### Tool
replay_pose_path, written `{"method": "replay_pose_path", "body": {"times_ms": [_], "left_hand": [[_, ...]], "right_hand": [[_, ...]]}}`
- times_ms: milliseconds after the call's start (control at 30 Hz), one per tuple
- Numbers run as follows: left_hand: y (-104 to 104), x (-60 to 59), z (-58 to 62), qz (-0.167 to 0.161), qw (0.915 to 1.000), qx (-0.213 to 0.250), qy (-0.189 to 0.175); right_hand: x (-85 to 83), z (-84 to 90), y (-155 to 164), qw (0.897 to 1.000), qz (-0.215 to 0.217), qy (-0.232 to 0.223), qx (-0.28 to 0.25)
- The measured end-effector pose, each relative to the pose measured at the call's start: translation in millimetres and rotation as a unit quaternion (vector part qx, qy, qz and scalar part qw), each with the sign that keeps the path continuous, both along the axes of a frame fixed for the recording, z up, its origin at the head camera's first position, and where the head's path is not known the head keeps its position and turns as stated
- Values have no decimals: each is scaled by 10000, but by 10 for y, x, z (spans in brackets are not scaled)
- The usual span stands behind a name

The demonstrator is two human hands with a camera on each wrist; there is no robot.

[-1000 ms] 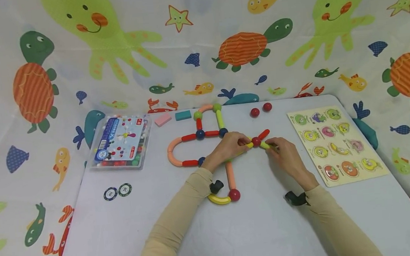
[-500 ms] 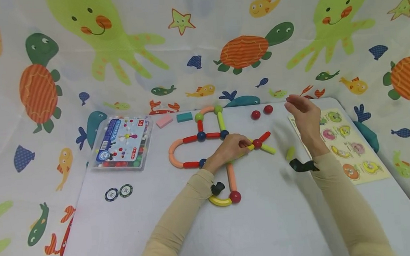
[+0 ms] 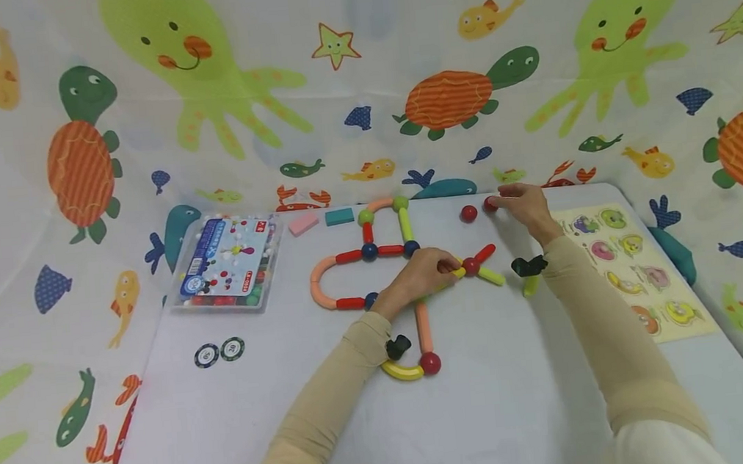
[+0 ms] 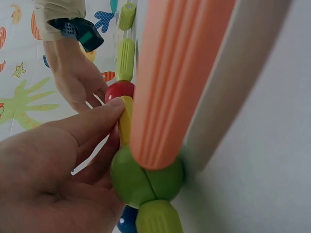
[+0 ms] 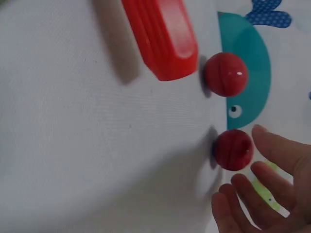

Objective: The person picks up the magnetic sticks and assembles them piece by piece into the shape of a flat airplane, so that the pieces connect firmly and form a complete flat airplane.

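Observation:
My left hand pinches a yellow magnetic rod between thumb and fingers. That rod runs from a green ball to a red ball. A red rod and a light green rod also stick out from this red ball. At the table's back, my right hand reaches to a loose red ball. Its thumb and fingers are spread around that ball; whether they touch it is unclear. Another loose red ball lies beside it.
The rod-and-ball figure spreads leftward, with peach curves and a yellow curve. A loose light green rod lies under the right wrist. Around are a plastic box, two blocks, two chips and a fruit puzzle board.
My right hand let go of the light green rod at the red ball, rose to the back right, then came down to the loose red ball. My left hand stays on the yellow rod.

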State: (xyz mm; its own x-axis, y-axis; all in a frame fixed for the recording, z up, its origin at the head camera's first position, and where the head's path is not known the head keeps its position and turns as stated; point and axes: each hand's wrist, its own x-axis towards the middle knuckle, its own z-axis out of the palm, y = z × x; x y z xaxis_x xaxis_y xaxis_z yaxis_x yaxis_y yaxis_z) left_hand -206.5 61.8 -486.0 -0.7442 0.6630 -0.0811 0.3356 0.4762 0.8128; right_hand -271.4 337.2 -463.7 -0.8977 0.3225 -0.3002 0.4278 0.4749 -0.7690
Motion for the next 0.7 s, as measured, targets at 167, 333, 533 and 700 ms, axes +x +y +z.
{"method": "replay_pose_path", "body": {"times_ms": [167, 333, 533, 700], "left_hand": [[16, 17, 43, -21, 10000, -52, 37], [4, 16, 68, -38, 10000, -48, -17], [-9, 4, 49, 5, 10000, -59, -49], [-21, -7, 31, -2, 10000, -69, -47]], "right_hand": [[-26, -43, -12, 9995, 209, -111, 208], [-10, -51, -9, 9989, 323, -72, 335], [86, 8, 30, 9990, 364, 217, 141], [250, 158, 75, 9977, 458, 501, 52]]}}
